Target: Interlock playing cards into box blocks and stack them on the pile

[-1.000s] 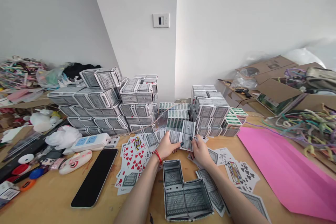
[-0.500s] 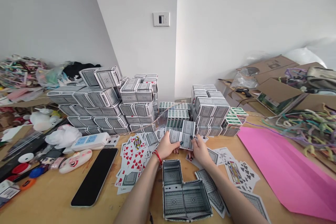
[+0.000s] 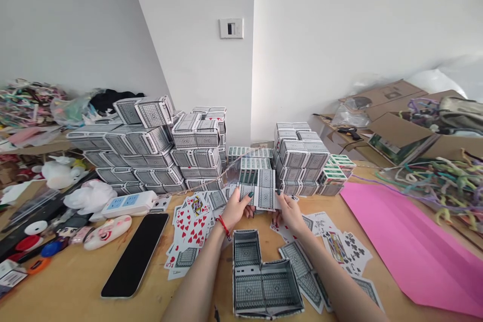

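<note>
Grey-backed playing cards, joined into a small stepped piece (image 3: 266, 195), hang above the table (image 3: 151, 289) toward its back edge; the left hand (image 3: 238, 207) pinches one end between thumb and fingers, and the right hand (image 3: 290, 214) likewise nips the opposite side. It looks light, springy and slightly slick, probably easily creased, so edges seem the best hold.

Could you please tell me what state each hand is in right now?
Left hand: closed, pinching the card piece at its left.
Right hand: closed, pinching the same piece's right edge.
</note>
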### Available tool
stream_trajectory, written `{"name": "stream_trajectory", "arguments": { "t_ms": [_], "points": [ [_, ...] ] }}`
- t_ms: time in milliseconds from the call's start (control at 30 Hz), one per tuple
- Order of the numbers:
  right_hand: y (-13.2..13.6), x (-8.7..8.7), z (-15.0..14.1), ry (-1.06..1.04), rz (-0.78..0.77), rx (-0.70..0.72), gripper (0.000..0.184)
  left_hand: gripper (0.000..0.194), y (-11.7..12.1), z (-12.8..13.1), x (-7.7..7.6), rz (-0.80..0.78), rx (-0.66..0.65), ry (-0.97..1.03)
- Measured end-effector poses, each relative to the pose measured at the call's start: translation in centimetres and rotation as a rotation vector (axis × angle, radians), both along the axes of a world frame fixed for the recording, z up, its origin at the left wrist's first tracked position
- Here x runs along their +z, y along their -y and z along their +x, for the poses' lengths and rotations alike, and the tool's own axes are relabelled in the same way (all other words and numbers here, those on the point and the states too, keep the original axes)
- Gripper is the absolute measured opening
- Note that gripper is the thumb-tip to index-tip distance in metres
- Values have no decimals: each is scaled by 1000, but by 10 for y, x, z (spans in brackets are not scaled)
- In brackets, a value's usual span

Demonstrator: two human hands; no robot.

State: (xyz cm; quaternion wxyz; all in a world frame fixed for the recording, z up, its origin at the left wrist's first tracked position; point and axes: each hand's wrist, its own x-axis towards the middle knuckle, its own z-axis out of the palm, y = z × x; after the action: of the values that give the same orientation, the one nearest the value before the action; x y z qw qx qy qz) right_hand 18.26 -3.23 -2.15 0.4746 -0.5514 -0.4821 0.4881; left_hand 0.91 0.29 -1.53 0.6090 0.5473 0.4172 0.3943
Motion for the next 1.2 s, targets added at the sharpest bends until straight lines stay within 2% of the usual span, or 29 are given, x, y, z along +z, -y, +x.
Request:
{"name": "stream_trajectory", "arguments": {
  "t_ms": [167, 333, 433, 600, 833, 1200],
  "points": [
    [4, 2, 2, 385, 129, -99, 54, 32, 0, -1, 0, -5, 11, 4],
    [5, 4, 3, 754, 197, -268, 52, 29, 4, 2, 5, 15, 10, -31],
    [5, 4, 3, 863, 204, -303, 50, 28, 7, 4, 8, 21, 22, -52],
    [6, 2, 0, 885, 217, -341, 46, 24, 8, 4, 10, 29, 18, -67],
    [5, 1, -4, 804, 192, -365, 46, 22, 9, 4, 7, 81, 38, -52],
    [5, 6, -2, 614, 162, -264, 55, 26, 10, 2, 7, 75, 35, -61]
  ]
}}
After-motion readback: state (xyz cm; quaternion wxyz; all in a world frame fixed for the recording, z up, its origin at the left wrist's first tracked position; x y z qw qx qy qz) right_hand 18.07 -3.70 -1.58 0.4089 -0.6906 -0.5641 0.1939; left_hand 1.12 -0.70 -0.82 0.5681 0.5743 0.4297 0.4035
